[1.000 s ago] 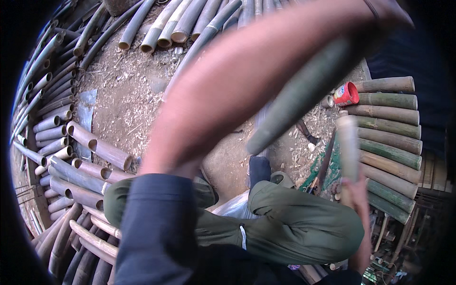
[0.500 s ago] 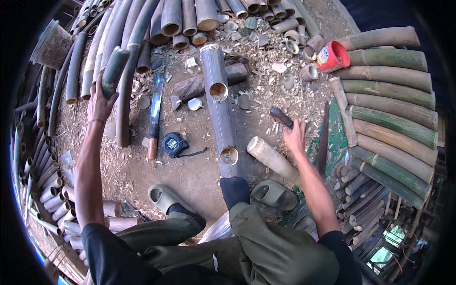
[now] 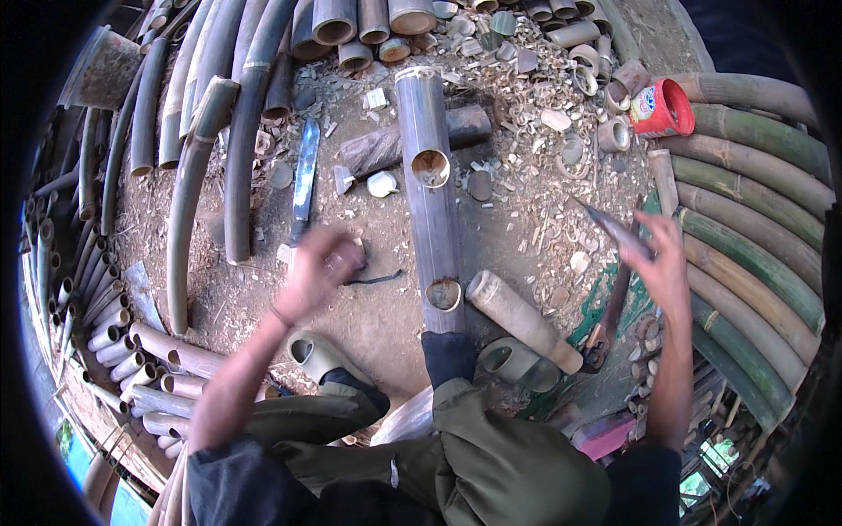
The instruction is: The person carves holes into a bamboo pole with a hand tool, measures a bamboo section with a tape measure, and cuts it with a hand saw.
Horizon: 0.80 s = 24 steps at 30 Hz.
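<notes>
My left hand (image 3: 320, 273), smeared by motion, is over the spot where a tape measure's dark strap (image 3: 377, 280) sticks out; the fingers and whatever they touch are unclear. On the right, my right hand (image 3: 660, 263) grips a dark tool (image 3: 618, 230) that tapers to a thin point aimed up and left. Between the hands runs a grey bamboo pole (image 3: 431, 215) with two cut openings, its far part resting across a log (image 3: 465, 125). My dark-socked foot (image 3: 449, 358) presses on its near end. A long-bladed knife (image 3: 306, 167) lies beyond my left hand.
A pale bamboo piece (image 3: 524, 320) lies right of the pole, near a long dark tool (image 3: 618, 302) on green cloth. Bamboo poles (image 3: 197, 197) line the left and cut lengths (image 3: 745, 228) the right. A red tub (image 3: 662, 107) stands far right, beside shavings (image 3: 526, 105).
My left hand has let go of a bamboo pole at the left and moved right and nearer. The right hand has lifted and turned its tool, whose point now shows. The view has shifted slightly.
</notes>
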Each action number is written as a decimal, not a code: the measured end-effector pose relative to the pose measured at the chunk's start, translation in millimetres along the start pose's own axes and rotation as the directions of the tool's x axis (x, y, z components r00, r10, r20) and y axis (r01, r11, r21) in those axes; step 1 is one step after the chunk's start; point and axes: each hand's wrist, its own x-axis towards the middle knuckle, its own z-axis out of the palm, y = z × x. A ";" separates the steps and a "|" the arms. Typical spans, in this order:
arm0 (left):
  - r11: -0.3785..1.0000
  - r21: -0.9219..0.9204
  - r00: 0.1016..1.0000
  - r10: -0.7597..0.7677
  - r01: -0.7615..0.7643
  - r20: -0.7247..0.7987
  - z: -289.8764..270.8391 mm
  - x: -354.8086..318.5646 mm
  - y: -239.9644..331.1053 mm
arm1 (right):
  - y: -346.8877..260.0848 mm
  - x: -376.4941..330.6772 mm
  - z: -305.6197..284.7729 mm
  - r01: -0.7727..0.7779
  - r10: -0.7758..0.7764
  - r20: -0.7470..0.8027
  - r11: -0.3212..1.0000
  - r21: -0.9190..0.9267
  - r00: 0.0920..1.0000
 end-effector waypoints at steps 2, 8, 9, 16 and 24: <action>0.912 -0.304 0.919 -0.154 0.274 0.364 49.4 -36.7 51.5 | -20.8 -32.5 -0.2 -0.167 0.123 0.189 0.957 0.237 0.974; 0.558 -0.640 0.805 -0.086 0.527 0.587 141.2 -65.5 102.0 | -55.3 -99.4 85.5 -0.541 0.187 0.516 0.440 0.717 0.836; 0.572 -0.621 0.804 -0.122 0.536 0.582 146.3 -61.4 103.0 | -62.0 -105.7 101.0 -0.502 0.152 0.487 0.428 0.752 0.860; 0.608 -0.495 0.765 -0.328 0.620 0.555 175.4 -26.0 90.5 | -97.9 -81.4 150.0 -0.277 -0.010 0.534 0.847 0.454 0.845; 0.557 -0.510 0.754 -0.511 0.656 0.412 224.3 28.1 56.5 | -83.0 -39.4 206.9 -0.336 0.143 0.650 0.924 0.183 0.746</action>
